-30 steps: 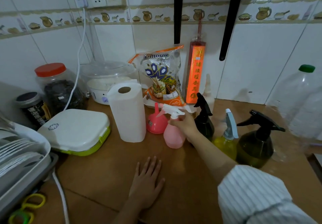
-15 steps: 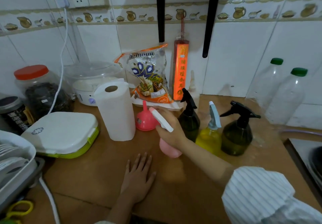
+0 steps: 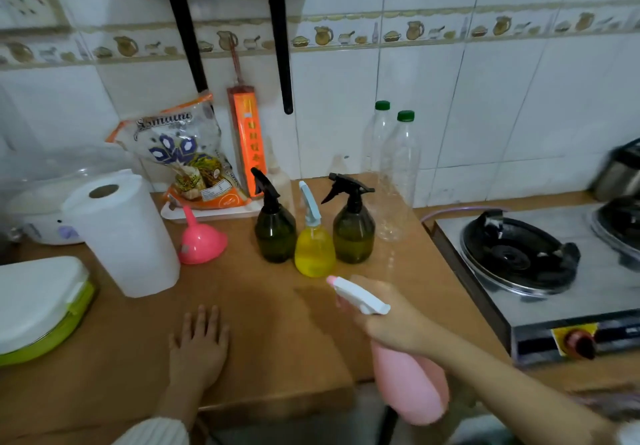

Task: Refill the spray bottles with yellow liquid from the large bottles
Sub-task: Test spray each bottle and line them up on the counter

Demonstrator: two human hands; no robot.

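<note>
My right hand (image 3: 391, 320) grips the neck of a pink spray bottle (image 3: 410, 385) with a white trigger head, held tilted in the air past the counter's front edge. Flat on the wooden counter (image 3: 277, 323) rests my left hand (image 3: 199, 344), fingers straight. Three spray bottles stand in a row behind: a dark green one (image 3: 275, 233), a yellow one with a pale blue head (image 3: 314, 250), and another dark green one (image 3: 354, 233). Two large clear bottles with green caps (image 3: 398, 167) stand against the wall and look empty. A pink funnel (image 3: 201, 240) lies mouth-down left of the sprayers.
A paper towel roll (image 3: 121, 233) stands at the left, next to a white and green box (image 3: 38, 302). A snack bag (image 3: 183, 160) and orange packet (image 3: 247, 140) lean on the wall. A gas stove (image 3: 540, 264) fills the right side.
My right hand has lifted the pink spray bottle off the counter and carried it toward me and to the right. The view has swung right, bringing the stove in. My left hand stays flat.
</note>
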